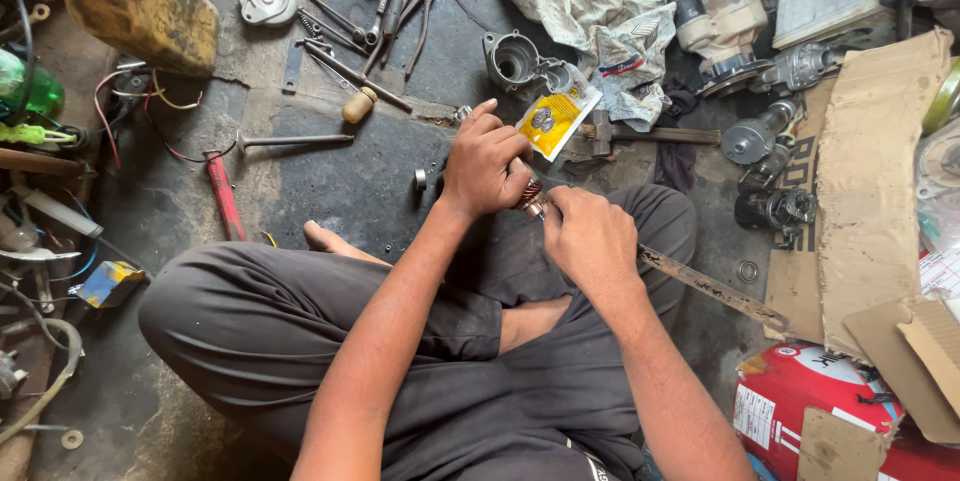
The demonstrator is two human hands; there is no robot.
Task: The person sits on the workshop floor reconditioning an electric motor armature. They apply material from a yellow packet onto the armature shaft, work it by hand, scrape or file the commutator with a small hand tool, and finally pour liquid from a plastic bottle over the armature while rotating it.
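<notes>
Two hands: both meet over the lap of a person sitting cross-legged on the floor.
Left hand [487,166]: fingers curled tight around a small copper-wound motor part [531,197]; most of the part is hidden in the grip.
Right hand [590,236]: closed on a long flat metal strip [715,289], thumb up against the part.
Part, place: centre of the scene, between the two hands, above the dark trousers [300,331].
Part, axis: cannot tell; only its near-right end shows.
Strip, axis: runs from the hands out to the near right, its free end by the cardboard [870,181].
One yellow packet [557,113]: on the floor just beyond the left hand.
One hammer [640,133]: lies right of the packet.
One red-handled tool [224,194]: on the floor, left.
Several wrenches and pliers [385,1]: far, centre-left.
</notes>
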